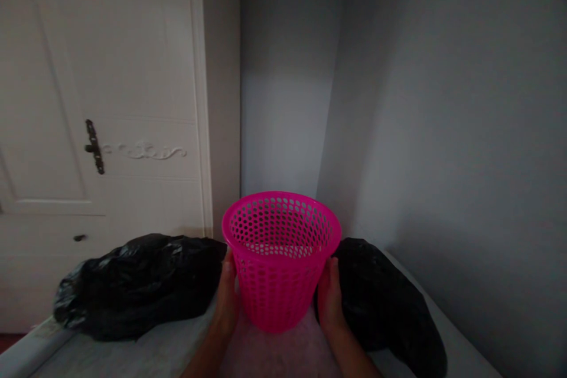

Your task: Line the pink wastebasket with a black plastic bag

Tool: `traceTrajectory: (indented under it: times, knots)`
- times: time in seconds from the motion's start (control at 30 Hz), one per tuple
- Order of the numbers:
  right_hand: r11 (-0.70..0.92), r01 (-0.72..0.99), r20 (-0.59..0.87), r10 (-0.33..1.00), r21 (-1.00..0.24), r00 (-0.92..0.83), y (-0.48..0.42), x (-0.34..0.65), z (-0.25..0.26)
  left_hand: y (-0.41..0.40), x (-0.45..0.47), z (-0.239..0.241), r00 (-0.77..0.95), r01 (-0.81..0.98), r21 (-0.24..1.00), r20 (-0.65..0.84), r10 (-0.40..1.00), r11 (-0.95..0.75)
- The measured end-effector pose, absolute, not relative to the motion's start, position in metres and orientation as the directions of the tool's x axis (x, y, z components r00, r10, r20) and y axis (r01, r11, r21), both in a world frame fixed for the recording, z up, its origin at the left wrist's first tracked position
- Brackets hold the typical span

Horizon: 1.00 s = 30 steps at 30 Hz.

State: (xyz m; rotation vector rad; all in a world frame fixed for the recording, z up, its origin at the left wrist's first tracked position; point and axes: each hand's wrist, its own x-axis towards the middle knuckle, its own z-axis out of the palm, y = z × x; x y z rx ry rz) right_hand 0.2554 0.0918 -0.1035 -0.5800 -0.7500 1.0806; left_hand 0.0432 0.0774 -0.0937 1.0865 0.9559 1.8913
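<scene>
A bright pink plastic basket point(280, 292) with a perforated wall and a round rim stands upright in front of me. My left hand point(227, 295) presses against its left side, fingers partly hidden behind the wall. On the opposite side, my right hand point(330, 298) grips the basket just below the rim. Between them the two hands hold it; whether its base touches the pale surface point(274, 360) below, I cannot tell. Through the opening, only the holed inner wall shows.
A black plastic bag point(146, 286) lies to the left of the basket, and another black bag point(385, 301) lies to the right. Behind on the left rises a white wardrobe point(146, 71) with a dark handle point(94, 147). A grey wall point(456, 130) bounds the right side.
</scene>
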Motion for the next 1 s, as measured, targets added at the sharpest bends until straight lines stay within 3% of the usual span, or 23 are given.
traceTrajectory:
  times: [0.33,0.57,0.73,0.9,0.97,1.0]
  knots:
    - [0.356,-0.509,0.239,0.929,-0.784,0.282,0.092,0.256,-0.105,0.080,0.043,-0.099,-0.364,-0.228,0.852,0.375,0.853,-0.472]
    - [0.350,-0.529,0.225,0.931,-0.773,0.286,0.091,0.256,-0.103,0.073,0.041,-0.094,-0.369,-0.127,0.855,0.430,0.824,-0.503]
    - [0.393,-0.498,0.279,0.915,-0.773,0.290,0.090,0.255,-0.100,0.061,0.046,-0.089,-0.424,0.041,0.808,0.547,0.722,-0.588]
    - [0.429,-0.472,0.298,0.897,-0.770,0.328,0.093,0.258,-0.106,0.047,0.039,-0.058,-0.569,0.295,0.651,0.708,0.419,-0.699]
    - [0.443,-0.475,0.302,0.889,-0.761,0.346,0.094,0.260,-0.108,0.044,0.018,-0.044,-0.506,0.427,0.661,0.740,0.443,-0.618]
    - [0.452,-0.479,0.308,0.885,-0.753,0.350,0.095,0.260,-0.108,0.043,0.003,-0.040,-0.443,0.513,0.681,0.731,0.519,-0.522]
